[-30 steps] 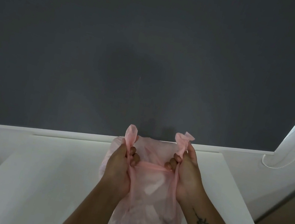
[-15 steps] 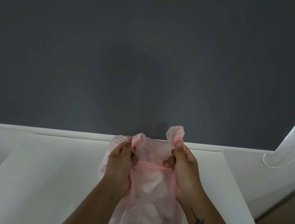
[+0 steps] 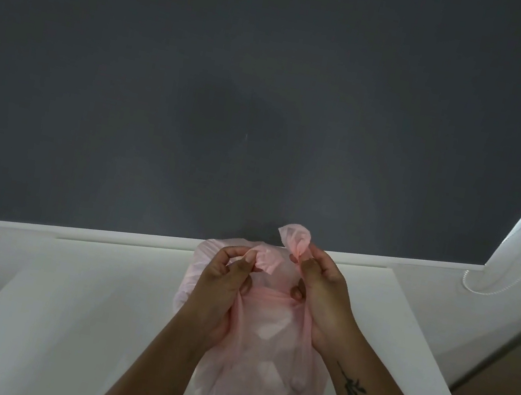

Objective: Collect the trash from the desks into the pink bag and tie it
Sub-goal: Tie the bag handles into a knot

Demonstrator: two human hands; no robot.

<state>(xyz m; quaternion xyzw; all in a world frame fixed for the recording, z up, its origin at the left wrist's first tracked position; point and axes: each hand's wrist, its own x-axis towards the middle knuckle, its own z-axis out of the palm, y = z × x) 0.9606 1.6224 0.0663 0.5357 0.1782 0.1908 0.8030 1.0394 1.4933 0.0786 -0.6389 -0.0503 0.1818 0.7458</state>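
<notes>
Both hands closed: left hand (image 3: 222,289) pinches one bag ear, right hand (image 3: 321,298) pinches the other. One pink bag (image 3: 258,381), full, sits mid-tabletop (image 3: 63,319) toward its far edge.

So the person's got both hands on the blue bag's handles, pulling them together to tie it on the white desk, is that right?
Not quite: the bag is pink, not blue, as the head view shows. The left hand and right hand do grip its handles on the white desk.
</notes>
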